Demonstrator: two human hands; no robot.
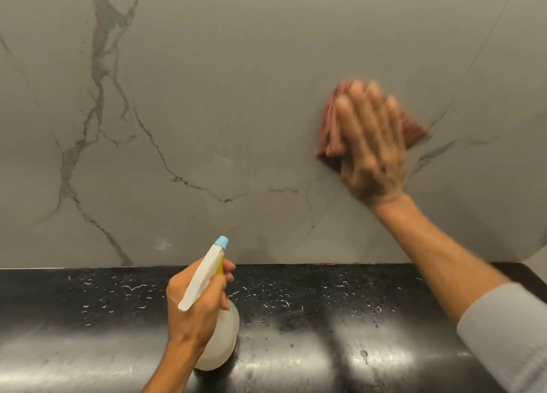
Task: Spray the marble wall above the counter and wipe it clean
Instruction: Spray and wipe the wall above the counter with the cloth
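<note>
The grey marble wall (pixel 225 96) with dark veins fills the upper view; fine spray droplets cling to it near the middle. My right hand (pixel 371 150) lies flat against the wall at the right, fingers pointing up, pressing a reddish-pink cloth (pixel 331 132) onto the marble; hand and cloth are motion-blurred. My left hand (pixel 195 307) grips the neck of a translucent white spray bottle (pixel 220 339) with a white trigger and light blue nozzle (pixel 222 242). The bottle's base rests on or just above the counter, nozzle aimed at the wall.
A glossy black counter (pixel 325 318) runs along the foot of the wall, speckled with water drops and bright light reflections. A grey sleeve (pixel 509 333) covers my right forearm at the lower right. The counter's right end meets a pale surface (pixel 537 262).
</note>
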